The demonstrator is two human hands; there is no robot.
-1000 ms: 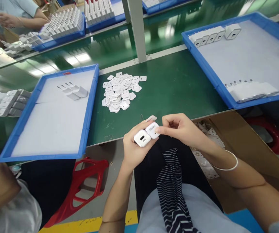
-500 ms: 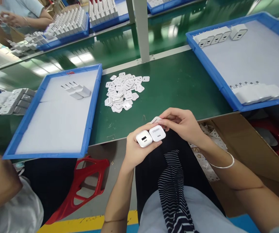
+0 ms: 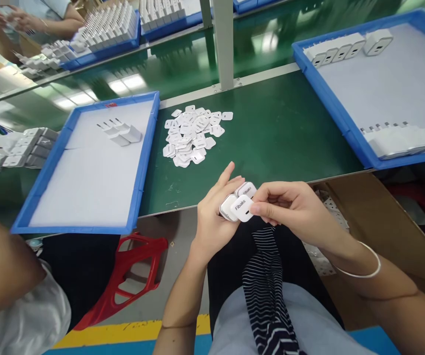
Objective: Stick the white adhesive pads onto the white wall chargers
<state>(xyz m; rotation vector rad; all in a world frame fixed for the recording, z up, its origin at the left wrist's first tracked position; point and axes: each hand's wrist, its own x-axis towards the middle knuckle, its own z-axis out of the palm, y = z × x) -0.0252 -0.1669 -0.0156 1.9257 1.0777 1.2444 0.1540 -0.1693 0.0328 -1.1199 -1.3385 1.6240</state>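
Note:
Two white plug chargers [image 3: 226,209] are gripped side by side in my left hand [image 3: 209,224], just off the table's front edge. Its index finger points up and away from them. My right hand [image 3: 296,209] pinches a small white cover plate [image 3: 239,207] printed "Fibaks", with a dark slot. The plate lies over the face of the nearer charger and partly hides both chargers; whether it is seated I cannot tell. Beyond my hands, a pile of similar white cover plates [image 3: 190,133] lies on the green table [image 3: 267,123].
At left, a blue tray [image 3: 134,197] carries several chargers, prongs up. Another blue tray [image 3: 340,121] on the right holds rows of chargers. A white post [image 3: 223,44] rises behind the pile. A co-worker's arm [image 3: 1,268] is at left, near a red stool [image 3: 149,246]; another person works opposite.
My right hand has brought the cover plate from behind the chargers to the front of the nearer one. My left hand has turned the chargers, and its index finger has lifted.

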